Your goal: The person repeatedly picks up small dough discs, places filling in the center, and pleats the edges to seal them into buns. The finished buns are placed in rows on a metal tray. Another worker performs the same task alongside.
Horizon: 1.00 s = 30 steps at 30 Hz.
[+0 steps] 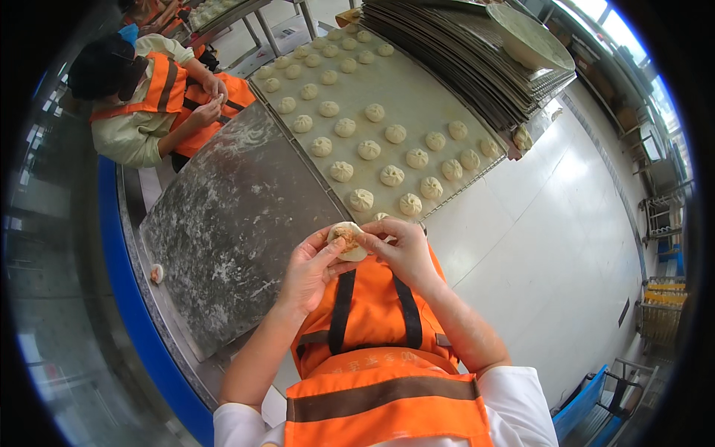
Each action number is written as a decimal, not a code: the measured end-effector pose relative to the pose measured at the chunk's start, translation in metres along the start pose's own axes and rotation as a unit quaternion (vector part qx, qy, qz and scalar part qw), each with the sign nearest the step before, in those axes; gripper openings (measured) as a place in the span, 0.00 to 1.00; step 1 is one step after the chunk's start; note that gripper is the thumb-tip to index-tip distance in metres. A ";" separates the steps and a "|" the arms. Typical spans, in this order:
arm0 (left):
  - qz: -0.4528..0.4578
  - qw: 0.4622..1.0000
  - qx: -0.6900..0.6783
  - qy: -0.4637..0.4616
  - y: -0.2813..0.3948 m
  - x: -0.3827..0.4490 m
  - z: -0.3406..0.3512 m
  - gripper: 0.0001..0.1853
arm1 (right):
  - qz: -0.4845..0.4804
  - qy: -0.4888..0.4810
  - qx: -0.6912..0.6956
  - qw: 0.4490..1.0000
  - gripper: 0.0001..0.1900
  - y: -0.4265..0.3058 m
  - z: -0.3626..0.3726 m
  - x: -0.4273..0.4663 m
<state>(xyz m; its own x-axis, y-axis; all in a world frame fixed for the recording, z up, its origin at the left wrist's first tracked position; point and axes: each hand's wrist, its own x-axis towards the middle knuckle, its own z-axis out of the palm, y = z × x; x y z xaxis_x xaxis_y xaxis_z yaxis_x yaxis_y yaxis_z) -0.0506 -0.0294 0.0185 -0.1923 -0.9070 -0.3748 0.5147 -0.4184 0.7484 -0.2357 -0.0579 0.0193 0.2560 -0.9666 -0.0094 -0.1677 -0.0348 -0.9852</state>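
Both hands hold one round dough wrapper (354, 255) with orange-brown filling (347, 238) heaped in its middle. My left hand (310, 268) cups the wrapper from the left, its thumb against the filling. At the right rim, the fingers of my right hand (403, 246) pinch the dough edge. Just beyond my hands lies a large tray (357, 61) bearing rows of pleated, closed buns; the nearest bun (381, 216) is partly hidden by my right hand.
A flour-dusted metal worktop (223, 223) lies to the left, with a small filled wrapper (157, 274) at its far-left edge. A co-worker (139, 106) in an orange apron sits beyond it, handling something small. Stacked trays (447, 61) carry a large bowl (530, 39) at back right.
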 end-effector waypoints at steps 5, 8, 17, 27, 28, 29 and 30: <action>0.017 1.000 0.004 -0.016 -0.010 0.002 -0.003 0.16 | -0.104 0.056 -0.061 0.991 0.09 -0.014 0.003 -0.006; 0.019 0.999 0.026 -0.009 -0.009 -0.003 0.004 0.16 | 0.119 -0.035 0.137 0.983 0.07 -0.014 -0.009 0.007; 0.015 0.997 0.066 -0.040 -0.007 -0.003 -0.016 0.15 | -0.178 -0.059 -0.155 0.970 0.09 -0.028 -0.005 0.013; -0.023 0.995 -0.091 -0.017 -0.011 -0.008 -0.022 0.15 | -0.163 -0.099 -0.214 0.958 0.07 -0.021 -0.001 0.015; -0.013 0.996 -0.083 -0.015 -0.012 -0.008 -0.023 0.15 | -0.225 -0.100 -0.247 0.937 0.07 -0.024 0.001 0.013; 0.003 0.999 -0.042 -0.007 -0.011 -0.007 -0.022 0.15 | -0.286 -0.101 -0.278 0.911 0.07 -0.029 0.002 0.013; 0.018 1.000 -0.002 0.003 -0.011 -0.007 -0.022 0.16 | -0.248 -0.099 -0.252 0.930 0.09 -0.034 0.004 0.012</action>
<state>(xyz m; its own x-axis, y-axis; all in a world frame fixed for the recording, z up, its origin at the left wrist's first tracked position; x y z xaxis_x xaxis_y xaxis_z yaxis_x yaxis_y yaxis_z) -0.0362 -0.0173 0.0012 -0.1681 -0.9209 -0.3518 0.5247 -0.3857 0.7589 -0.2230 -0.0669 0.0523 0.5832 -0.7360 0.3438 -0.3940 -0.6264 -0.6727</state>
